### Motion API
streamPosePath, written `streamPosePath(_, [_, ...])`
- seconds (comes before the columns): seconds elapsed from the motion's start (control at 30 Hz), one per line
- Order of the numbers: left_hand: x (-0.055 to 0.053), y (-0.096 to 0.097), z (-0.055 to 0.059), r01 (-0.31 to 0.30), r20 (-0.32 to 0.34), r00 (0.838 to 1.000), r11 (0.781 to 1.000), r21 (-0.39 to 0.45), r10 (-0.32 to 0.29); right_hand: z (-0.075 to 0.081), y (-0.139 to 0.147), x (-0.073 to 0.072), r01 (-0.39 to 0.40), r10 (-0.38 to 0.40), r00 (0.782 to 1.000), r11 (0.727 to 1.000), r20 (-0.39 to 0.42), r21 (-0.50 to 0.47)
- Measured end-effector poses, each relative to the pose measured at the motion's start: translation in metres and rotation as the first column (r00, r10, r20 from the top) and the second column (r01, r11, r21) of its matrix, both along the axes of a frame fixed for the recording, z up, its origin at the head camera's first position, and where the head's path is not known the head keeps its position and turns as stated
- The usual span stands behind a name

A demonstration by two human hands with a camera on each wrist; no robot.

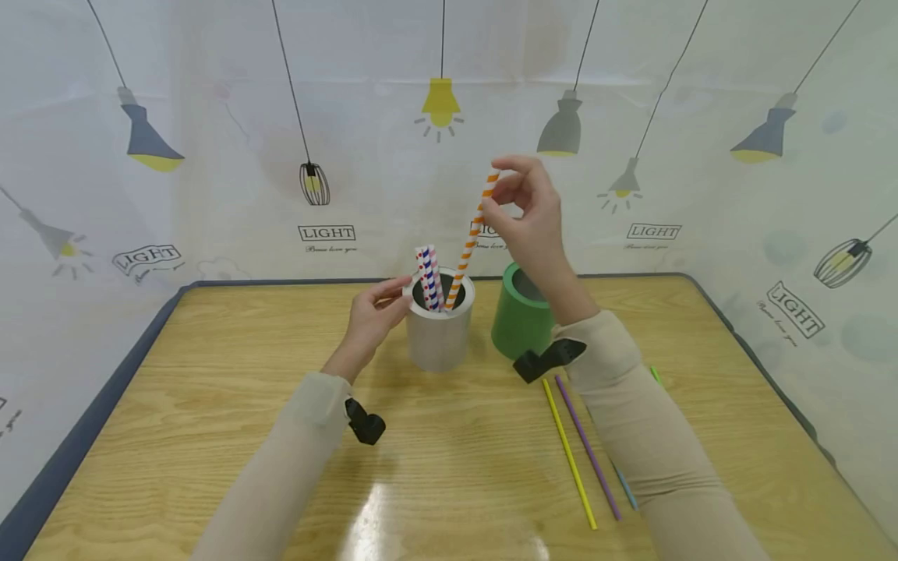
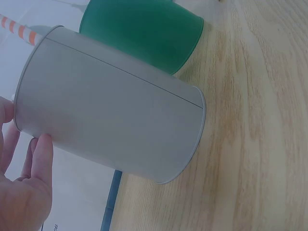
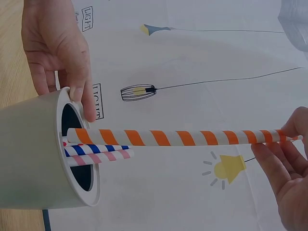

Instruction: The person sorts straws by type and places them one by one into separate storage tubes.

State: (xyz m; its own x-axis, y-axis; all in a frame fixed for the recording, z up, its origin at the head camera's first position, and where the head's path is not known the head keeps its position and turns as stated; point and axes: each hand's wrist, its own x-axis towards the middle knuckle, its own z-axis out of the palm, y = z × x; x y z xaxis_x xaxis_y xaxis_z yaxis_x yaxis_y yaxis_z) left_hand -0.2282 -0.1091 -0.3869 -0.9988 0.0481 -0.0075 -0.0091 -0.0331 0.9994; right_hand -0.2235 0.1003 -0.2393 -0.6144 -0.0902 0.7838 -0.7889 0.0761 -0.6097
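My right hand (image 1: pixel 528 206) pinches the upper end of an orange-and-white striped paper straw (image 1: pixel 471 241) between thumb and fingers. The straw slants down, its lower end inside the mouth of a light grey canister (image 1: pixel 439 343). Beside it in that canister stand several shorter-looking paper straws: a blue-striped straw (image 3: pixel 98 149), a pink-striped straw (image 3: pixel 106 157) and a red-dotted straw (image 1: pixel 423 269). At the canister's left rim, my left hand (image 1: pixel 375 315) touches the rim and upper side with thumb and fingertips, its fingers fairly straight.
A green canister (image 1: pixel 515 323) stands right of the grey one, partly behind my right forearm. On the wooden table (image 1: pixel 245 374) lie a yellow stick (image 1: pixel 570 456), a purple stick (image 1: pixel 588 448), a blue stick (image 1: pixel 626 491) and a green stick (image 1: pixel 656 375), the last two partly covered by my sleeve.
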Motion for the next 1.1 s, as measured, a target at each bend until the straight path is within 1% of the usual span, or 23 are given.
streamPosePath(0.1, [-0.001,0.000,-0.002,0.003,0.002,1.000,1.000,0.009,-0.003,-0.003,0.000,-0.002,-0.007,0.007,1.000,1.000,-0.005,0.007])
streamPosePath(0.2, [-0.001,0.000,-0.003,0.003,0.003,1.000,1.000,0.007,-0.003,-0.005,-0.001,-0.003,-0.008,0.008,1.000,1.000,0.010,-0.001])
streamPosePath(0.47, [0.000,-0.002,-0.003,0.008,0.010,1.000,1.000,0.001,-0.008,-0.008,0.000,-0.006,0.015,-0.015,0.999,1.000,0.041,-0.009])
streamPosePath(0.57, [0.000,-0.002,-0.003,0.010,0.009,1.000,1.000,-0.001,-0.010,-0.012,0.000,-0.008,0.012,-0.012,0.997,1.000,0.070,0.007])
streamPosePath(0.73, [-0.001,-0.002,-0.005,0.010,0.002,1.000,1.000,-0.001,-0.010,-0.026,0.001,-0.012,-0.012,0.004,0.992,0.998,0.130,0.054])
streamPosePath(0.83, [-0.002,-0.002,-0.004,0.010,-0.002,1.000,1.000,0.008,-0.010,-0.035,0.001,-0.016,-0.038,0.022,0.978,0.996,0.206,0.077])
streamPosePath(0.97, [-0.001,-0.002,-0.003,0.013,0.007,1.000,1.000,0.015,-0.013,-0.047,-0.002,-0.019,-0.069,0.021,0.944,0.989,0.329,0.134])
streamPosePath(1.1, [-0.001,-0.002,-0.001,0.017,0.014,1.000,1.000,0.006,-0.017,-0.059,-0.004,-0.024,-0.078,-0.006,0.919,0.977,0.394,0.199])
